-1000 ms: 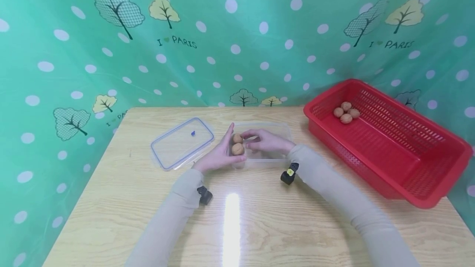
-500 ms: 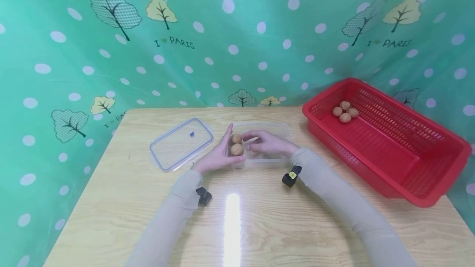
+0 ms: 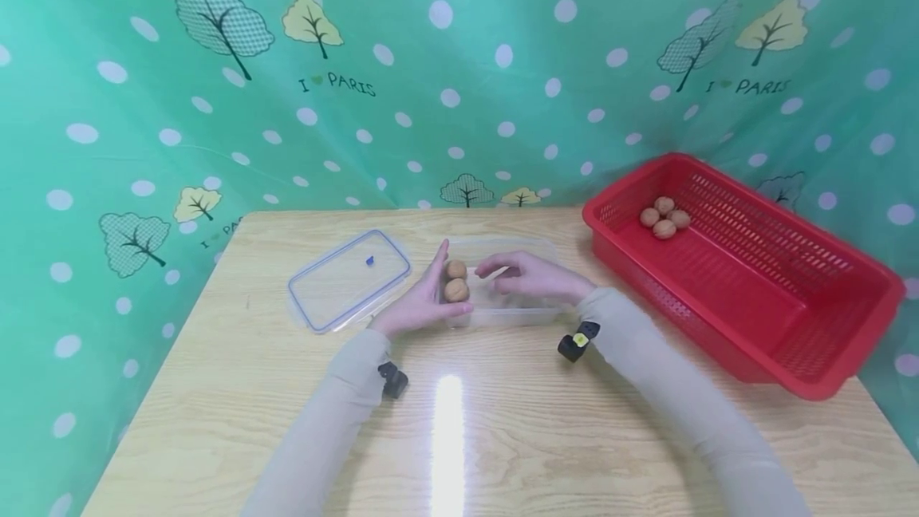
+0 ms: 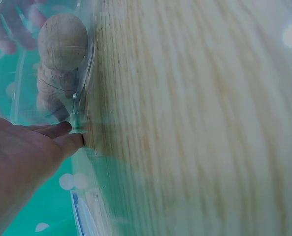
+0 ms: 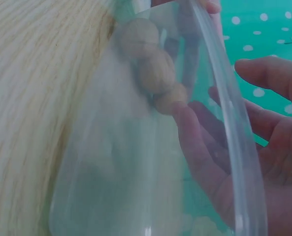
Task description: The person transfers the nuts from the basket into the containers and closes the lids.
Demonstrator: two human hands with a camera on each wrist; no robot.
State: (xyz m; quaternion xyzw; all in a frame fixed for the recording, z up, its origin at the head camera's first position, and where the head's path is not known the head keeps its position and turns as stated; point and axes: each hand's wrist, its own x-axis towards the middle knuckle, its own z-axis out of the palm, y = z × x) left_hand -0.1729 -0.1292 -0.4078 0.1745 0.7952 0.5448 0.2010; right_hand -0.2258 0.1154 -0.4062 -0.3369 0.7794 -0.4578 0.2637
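Note:
A clear plastic container [image 3: 534, 246] stands mid-table. Walnuts [image 3: 455, 281] lie stacked against its left end; the right wrist view shows three walnuts [image 5: 155, 71] in a row there. My left hand [image 3: 429, 297] stands flat against the outside of that left end, fingers straight, fingertips [image 4: 69, 135] touching the clear wall [image 4: 84, 73]. Walnuts [image 4: 63, 42] show through the wall. My right hand [image 3: 511, 274] hovers over the container just right of the walnuts, fingers relaxed and holding nothing. In the right wrist view my right hand [image 5: 264, 147] shows partly through the container wall [image 5: 224, 98].
The container's clear lid [image 3: 349, 278] with a blue rim lies flat to the left. A red slotted basket [image 3: 747, 294] sits at the right with several walnuts [image 3: 662, 218] in its far corner. Bare wooden table [image 3: 459, 437] lies toward me, and a green dotted cloth hangs behind.
My right hand has drawn back to the right, away from the walnuts it was touching, and its wrist has slid right. The left hand and the walnuts have stayed in place.

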